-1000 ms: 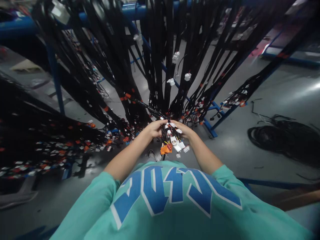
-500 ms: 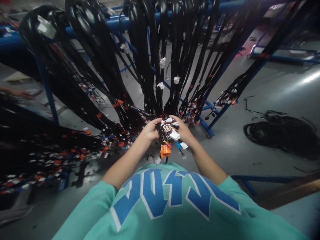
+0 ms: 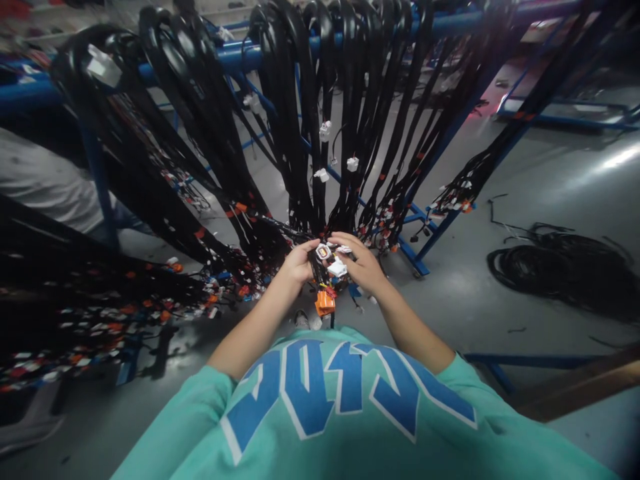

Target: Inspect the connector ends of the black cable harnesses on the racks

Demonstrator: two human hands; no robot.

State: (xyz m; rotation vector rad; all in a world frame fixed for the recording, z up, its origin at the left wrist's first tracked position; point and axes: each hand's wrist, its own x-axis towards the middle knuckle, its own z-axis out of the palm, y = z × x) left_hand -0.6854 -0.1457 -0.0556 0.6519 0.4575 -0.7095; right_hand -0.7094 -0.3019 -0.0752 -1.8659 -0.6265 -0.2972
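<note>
In the head view, my left hand (image 3: 301,261) is closed around the left side of a bunch of wire harness ends. A white connector (image 3: 323,251) with a yellowish inside sits beside its thumb. My right hand (image 3: 364,265) curls over the bunch from the right, its fingers against a white connector (image 3: 337,267). Below both hands dangles an orange connector (image 3: 325,303) with red and yellow bits above it. A blue connector (image 3: 355,291) hangs under my right hand. My left fingertips are hidden behind the wires.
Black wire harnesses (image 3: 280,100) drape over a blue rack bar (image 3: 235,59) ahead. More harness ends (image 3: 100,313) crowd the left, with a person's grey clothing (image 3: 45,173) behind them. A coil of black cable (image 3: 560,267) lies on the floor at right, near a blue rail (image 3: 535,361).
My right hand has shifted slightly left and turned over the connectors, covering more of them. The white and orange connectors moved a little left. Grey clothing of a person has appeared at left.
</note>
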